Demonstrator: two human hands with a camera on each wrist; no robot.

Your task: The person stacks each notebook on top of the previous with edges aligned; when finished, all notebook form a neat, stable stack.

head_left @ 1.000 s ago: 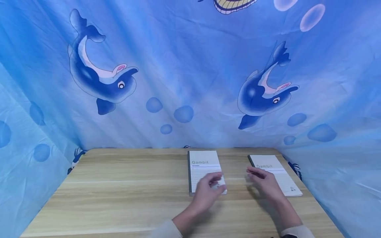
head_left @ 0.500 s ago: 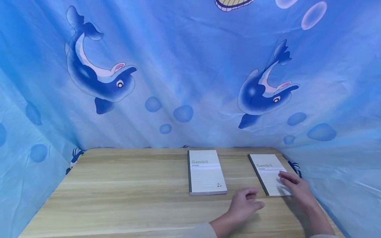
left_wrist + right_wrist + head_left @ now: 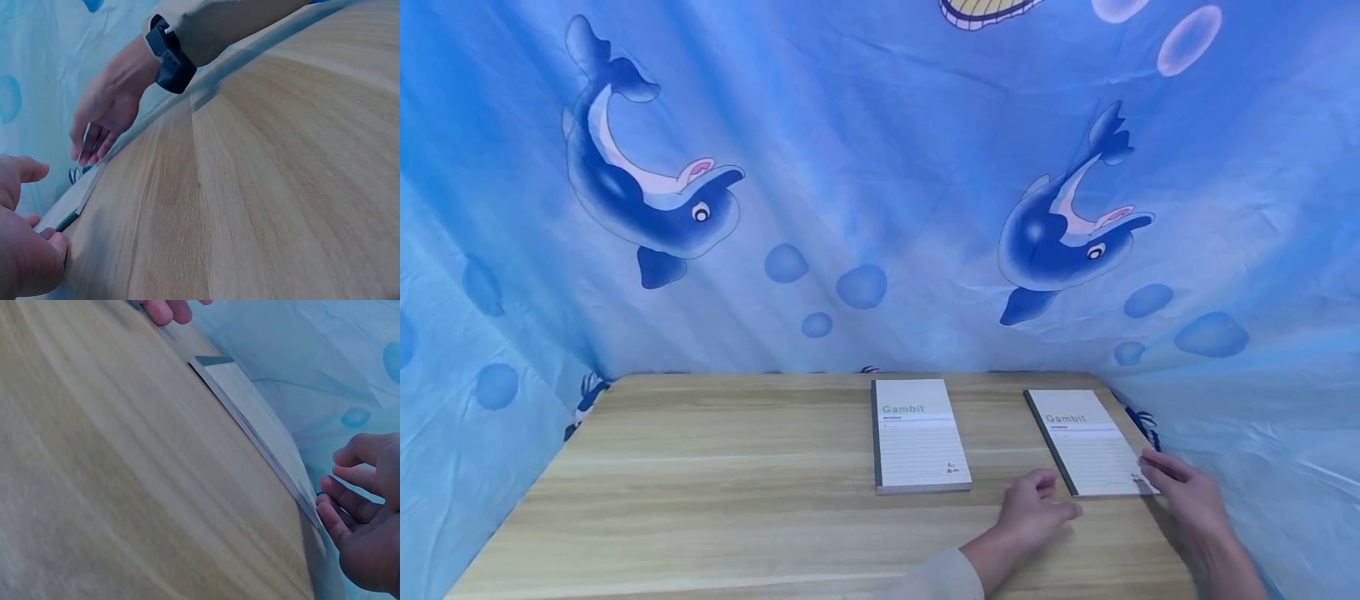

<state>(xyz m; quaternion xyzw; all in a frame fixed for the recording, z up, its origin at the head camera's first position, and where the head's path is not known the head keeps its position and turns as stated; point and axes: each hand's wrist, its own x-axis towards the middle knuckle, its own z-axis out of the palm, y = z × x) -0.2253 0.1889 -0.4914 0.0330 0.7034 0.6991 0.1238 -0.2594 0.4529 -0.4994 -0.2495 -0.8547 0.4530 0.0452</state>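
A white notebook (image 3: 1086, 450) with a dark spine and "Gambit" on its cover lies flat at the right of the table. My right hand (image 3: 1191, 496) is at its right edge, fingertips right at the near right corner. In the right wrist view the fingers of that right hand (image 3: 369, 512) are loosely bent beside the notebook's edge (image 3: 262, 450). My left hand (image 3: 1030, 508) hovers by the spine's near end, thumb and fingers apart with nothing between them. A second, thicker "Gambit" notebook (image 3: 920, 442) lies to the left, untouched.
Both notebooks lie on a wood-grain table (image 3: 700, 483). A blue curtain (image 3: 865, 183) printed with dolphins and bubbles hangs behind the table and along both sides. A black band with a device (image 3: 172, 62) is strapped round the right wrist.
Both hands have moved right, away from the left notebook and to either side of the right one. The notebooks stay about where they were.
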